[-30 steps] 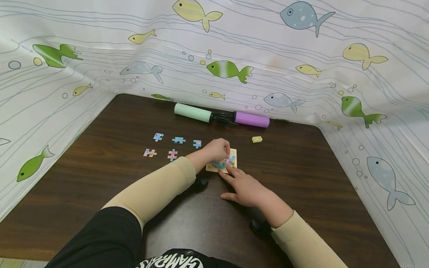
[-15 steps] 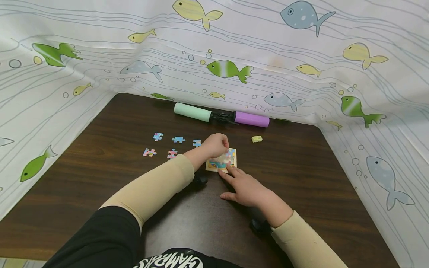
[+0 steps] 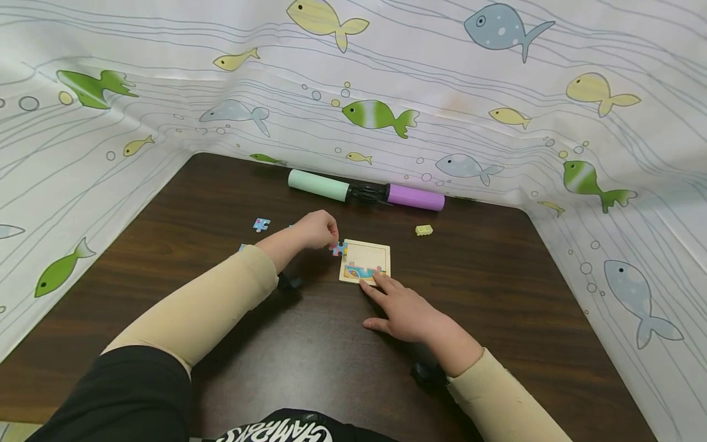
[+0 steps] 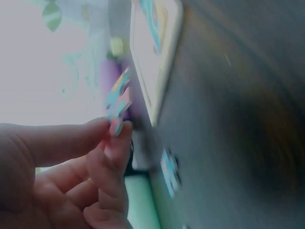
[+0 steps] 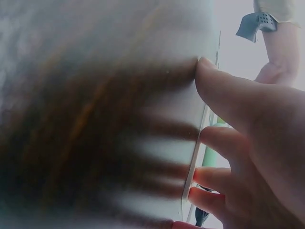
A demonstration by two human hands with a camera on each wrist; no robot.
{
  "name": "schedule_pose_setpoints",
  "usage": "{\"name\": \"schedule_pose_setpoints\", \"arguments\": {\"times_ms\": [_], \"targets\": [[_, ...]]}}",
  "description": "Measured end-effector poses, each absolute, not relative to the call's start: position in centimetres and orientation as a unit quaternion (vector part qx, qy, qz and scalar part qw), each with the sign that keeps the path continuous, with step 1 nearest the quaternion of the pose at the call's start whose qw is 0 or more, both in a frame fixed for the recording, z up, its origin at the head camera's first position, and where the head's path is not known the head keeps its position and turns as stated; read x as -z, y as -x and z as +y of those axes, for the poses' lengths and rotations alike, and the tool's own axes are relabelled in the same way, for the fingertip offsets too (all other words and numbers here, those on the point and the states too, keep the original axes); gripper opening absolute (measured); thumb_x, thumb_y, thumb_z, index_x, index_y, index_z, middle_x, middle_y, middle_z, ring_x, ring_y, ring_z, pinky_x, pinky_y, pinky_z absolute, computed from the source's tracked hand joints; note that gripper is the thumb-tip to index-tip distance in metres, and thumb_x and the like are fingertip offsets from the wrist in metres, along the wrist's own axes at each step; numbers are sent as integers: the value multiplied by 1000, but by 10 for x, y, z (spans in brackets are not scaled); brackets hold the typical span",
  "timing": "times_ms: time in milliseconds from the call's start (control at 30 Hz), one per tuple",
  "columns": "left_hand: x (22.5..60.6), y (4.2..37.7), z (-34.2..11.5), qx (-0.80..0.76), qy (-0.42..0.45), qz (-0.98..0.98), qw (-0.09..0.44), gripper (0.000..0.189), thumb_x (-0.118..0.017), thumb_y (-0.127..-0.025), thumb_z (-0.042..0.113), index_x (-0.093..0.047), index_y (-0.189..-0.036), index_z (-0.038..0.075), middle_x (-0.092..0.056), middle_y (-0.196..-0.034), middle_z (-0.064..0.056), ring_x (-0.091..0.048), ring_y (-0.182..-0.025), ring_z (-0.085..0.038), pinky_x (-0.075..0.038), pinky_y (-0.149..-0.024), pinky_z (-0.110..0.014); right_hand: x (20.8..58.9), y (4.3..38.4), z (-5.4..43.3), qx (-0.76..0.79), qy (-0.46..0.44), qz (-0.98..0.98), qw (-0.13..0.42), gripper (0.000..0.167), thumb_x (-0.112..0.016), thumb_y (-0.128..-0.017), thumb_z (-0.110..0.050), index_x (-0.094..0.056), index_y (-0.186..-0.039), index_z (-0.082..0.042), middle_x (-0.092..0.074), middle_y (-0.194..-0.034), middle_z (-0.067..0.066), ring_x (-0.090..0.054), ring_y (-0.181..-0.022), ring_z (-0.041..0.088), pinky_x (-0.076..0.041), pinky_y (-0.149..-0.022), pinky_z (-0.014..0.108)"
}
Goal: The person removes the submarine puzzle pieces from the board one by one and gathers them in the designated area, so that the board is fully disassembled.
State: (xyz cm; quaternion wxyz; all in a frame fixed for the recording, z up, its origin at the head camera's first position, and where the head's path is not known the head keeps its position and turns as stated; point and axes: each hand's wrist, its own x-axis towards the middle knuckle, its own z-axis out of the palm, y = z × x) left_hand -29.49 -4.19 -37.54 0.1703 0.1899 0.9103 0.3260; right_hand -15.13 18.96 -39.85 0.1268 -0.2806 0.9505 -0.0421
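Note:
My left hand [image 3: 310, 232] pinches a small jigsaw piece [image 3: 339, 248] between thumb and fingers, beside the left edge of a pale square puzzle tray [image 3: 367, 253]. In the left wrist view, the pinched jigsaw piece [image 4: 119, 98] shows blue, pink and yellow and is seen nearly edge-on. Colourful pieces fill a strip along the tray's near side; the rest of its bed is bare. My right hand [image 3: 405, 310] lies spread on the table, its fingertips touching the tray's near edge. In the right wrist view, the fingers [image 5: 214, 179] are extended against that edge.
A blue loose piece [image 3: 262, 224] lies at the left; other loose pieces are mostly hidden by my left arm. A yellow toy block [image 3: 423, 230] sits right of the tray. Behind lie a mint-green cylinder [image 3: 318, 185] and a purple cylinder [image 3: 415, 197], before a fish-print curtain [image 3: 442, 80].
My left hand has moved left from over the tray with the jigsaw piece, exposing the tray's bare bed. My left forearm now covers more of the loose pieces. The right hand has stayed put.

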Motion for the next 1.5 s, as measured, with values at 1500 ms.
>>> {"name": "schedule_pose_setpoints", "arguments": {"times_ms": [1500], "targets": [[391,260,-12,-184,-239,938,169,23,-78,-86,21,-62,-100,12,-61,-90,0,-55,-75,-22,-45,-65,-38,399,150,189,29,270,954,126,102,-61,-87,-66,-19,-157,-5,-16,-162,14,-18,-147,31,-30,-110,51]]}}
